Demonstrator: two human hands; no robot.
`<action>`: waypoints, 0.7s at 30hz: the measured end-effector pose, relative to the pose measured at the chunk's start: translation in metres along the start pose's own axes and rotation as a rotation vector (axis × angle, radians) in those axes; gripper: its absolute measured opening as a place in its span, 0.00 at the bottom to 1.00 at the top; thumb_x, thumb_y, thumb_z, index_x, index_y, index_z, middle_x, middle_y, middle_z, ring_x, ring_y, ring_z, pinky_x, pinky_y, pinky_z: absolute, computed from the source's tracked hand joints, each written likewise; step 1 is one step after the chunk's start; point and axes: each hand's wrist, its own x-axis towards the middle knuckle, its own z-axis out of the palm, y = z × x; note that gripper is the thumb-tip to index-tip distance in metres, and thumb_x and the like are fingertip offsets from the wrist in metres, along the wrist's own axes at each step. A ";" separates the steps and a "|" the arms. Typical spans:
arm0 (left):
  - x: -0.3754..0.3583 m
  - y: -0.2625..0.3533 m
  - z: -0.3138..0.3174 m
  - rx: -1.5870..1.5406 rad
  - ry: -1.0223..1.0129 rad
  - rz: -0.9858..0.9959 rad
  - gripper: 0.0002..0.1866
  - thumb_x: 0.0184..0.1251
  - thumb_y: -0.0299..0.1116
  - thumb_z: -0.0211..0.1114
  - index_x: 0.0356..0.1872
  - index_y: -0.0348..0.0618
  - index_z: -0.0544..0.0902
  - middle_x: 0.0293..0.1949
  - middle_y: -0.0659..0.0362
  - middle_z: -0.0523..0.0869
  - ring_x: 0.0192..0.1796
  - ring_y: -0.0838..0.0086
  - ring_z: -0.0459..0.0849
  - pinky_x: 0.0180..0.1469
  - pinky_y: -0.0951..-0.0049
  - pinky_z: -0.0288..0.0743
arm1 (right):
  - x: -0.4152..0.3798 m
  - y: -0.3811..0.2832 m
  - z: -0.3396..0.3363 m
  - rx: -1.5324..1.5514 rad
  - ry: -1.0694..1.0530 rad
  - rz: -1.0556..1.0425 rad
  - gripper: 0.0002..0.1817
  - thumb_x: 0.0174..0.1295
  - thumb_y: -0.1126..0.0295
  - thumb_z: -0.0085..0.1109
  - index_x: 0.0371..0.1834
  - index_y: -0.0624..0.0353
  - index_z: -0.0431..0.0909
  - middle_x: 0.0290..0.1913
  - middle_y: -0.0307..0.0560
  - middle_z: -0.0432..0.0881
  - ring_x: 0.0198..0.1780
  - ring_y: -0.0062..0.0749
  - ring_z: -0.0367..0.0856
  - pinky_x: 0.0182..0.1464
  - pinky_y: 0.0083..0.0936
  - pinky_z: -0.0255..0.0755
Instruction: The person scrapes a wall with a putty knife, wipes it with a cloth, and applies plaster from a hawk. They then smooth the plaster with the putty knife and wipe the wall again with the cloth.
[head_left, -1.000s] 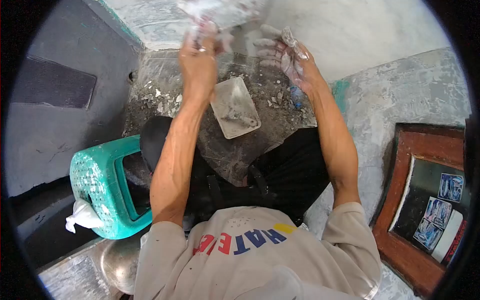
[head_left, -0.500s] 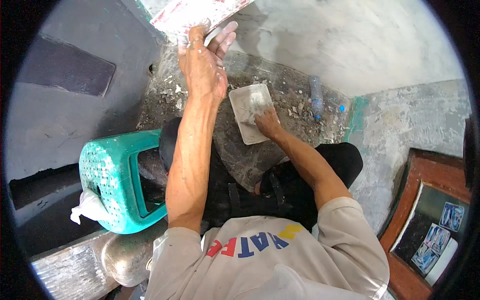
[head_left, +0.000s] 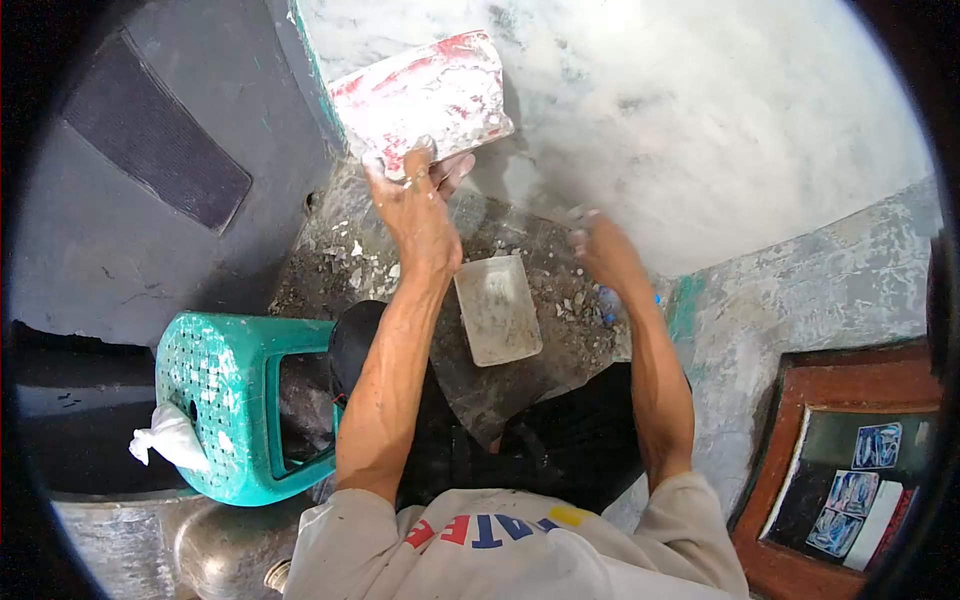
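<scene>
A flat board smeared with white and red (head_left: 430, 95) is held up near the wall by my left hand (head_left: 420, 195), its thumb and fingers gripping the lower edge. My right hand (head_left: 605, 248) is raised beside the pale wall (head_left: 700, 110), blurred, with its fingers bent together; something small and whitish may be at the fingertips, but I cannot make it out. Below and between the hands, a shallow white tray (head_left: 500, 310) with greyish residue rests on the dirty floor.
A green plastic stool (head_left: 210, 410) with a white bag (head_left: 172, 437) stands at the left. Rubble (head_left: 350, 250) is scattered along the wall. A plastic bottle (head_left: 610, 305) lies partly behind my right arm. A brown wooden frame (head_left: 790, 400) is at the lower right.
My right hand has left the tray and moved up and right toward the wall. The board now shows fully in my left hand. The view has tilted upward.
</scene>
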 end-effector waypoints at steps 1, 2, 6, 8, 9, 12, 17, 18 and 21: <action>0.002 0.002 0.000 0.006 0.011 0.016 0.20 0.70 0.26 0.60 0.60 0.40 0.67 0.48 0.52 0.82 0.46 0.63 0.88 0.54 0.59 0.87 | -0.004 -0.004 -0.015 -0.008 0.009 -0.007 0.16 0.69 0.68 0.54 0.56 0.63 0.76 0.51 0.60 0.84 0.51 0.57 0.84 0.51 0.49 0.77; 0.005 0.000 -0.005 0.029 -0.015 0.030 0.19 0.70 0.28 0.61 0.59 0.42 0.69 0.47 0.55 0.82 0.44 0.66 0.87 0.49 0.62 0.87 | -0.011 -0.006 -0.025 0.126 0.311 -0.108 0.16 0.68 0.69 0.56 0.57 0.61 0.77 0.51 0.59 0.83 0.49 0.57 0.83 0.50 0.47 0.77; 0.002 -0.009 -0.009 0.203 -0.038 -0.014 0.18 0.75 0.35 0.61 0.60 0.44 0.71 0.49 0.57 0.82 0.42 0.73 0.84 0.40 0.70 0.82 | -0.040 -0.028 -0.031 0.187 0.685 -0.310 0.24 0.61 0.72 0.63 0.62 0.55 0.78 0.49 0.54 0.79 0.46 0.53 0.81 0.47 0.42 0.77; -0.012 -0.010 0.006 0.263 -0.055 0.021 0.16 0.77 0.38 0.58 0.59 0.44 0.72 0.45 0.60 0.81 0.40 0.78 0.80 0.38 0.73 0.80 | -0.048 -0.043 -0.024 0.076 0.666 -0.348 0.27 0.58 0.72 0.65 0.63 0.53 0.78 0.47 0.53 0.79 0.45 0.52 0.81 0.46 0.41 0.77; -0.018 -0.008 0.012 0.313 -0.048 0.057 0.15 0.80 0.40 0.55 0.59 0.44 0.74 0.41 0.63 0.80 0.37 0.82 0.77 0.36 0.75 0.77 | -0.050 -0.049 -0.022 -0.044 0.625 -0.397 0.30 0.54 0.73 0.67 0.64 0.51 0.78 0.46 0.52 0.78 0.44 0.50 0.81 0.45 0.40 0.77; -0.015 -0.013 0.004 0.432 -0.154 0.120 0.19 0.81 0.42 0.54 0.60 0.39 0.72 0.44 0.59 0.80 0.40 0.79 0.77 0.40 0.73 0.78 | -0.051 -0.053 -0.012 -0.066 0.569 -0.378 0.32 0.50 0.73 0.69 0.64 0.51 0.78 0.45 0.50 0.77 0.43 0.47 0.80 0.43 0.40 0.77; -0.024 -0.023 0.006 0.762 -0.271 0.195 0.23 0.82 0.41 0.54 0.63 0.30 0.72 0.51 0.51 0.80 0.53 0.67 0.76 0.57 0.60 0.73 | -0.044 -0.057 -0.006 0.000 0.589 -0.345 0.33 0.50 0.72 0.71 0.64 0.50 0.78 0.46 0.50 0.77 0.43 0.46 0.80 0.43 0.39 0.77; -0.027 -0.031 0.007 0.840 -0.346 0.364 0.22 0.82 0.40 0.54 0.64 0.31 0.73 0.50 0.51 0.81 0.51 0.69 0.78 0.54 0.62 0.75 | -0.043 -0.058 -0.006 0.047 0.606 -0.329 0.33 0.50 0.72 0.71 0.64 0.50 0.79 0.45 0.50 0.77 0.43 0.46 0.80 0.43 0.39 0.77; -0.028 -0.008 0.019 0.770 -0.292 0.175 0.21 0.82 0.39 0.54 0.64 0.33 0.73 0.50 0.50 0.82 0.51 0.69 0.79 0.54 0.64 0.75 | -0.047 -0.060 -0.017 -0.014 0.602 -0.336 0.31 0.50 0.72 0.70 0.63 0.52 0.79 0.42 0.50 0.76 0.41 0.46 0.79 0.41 0.40 0.76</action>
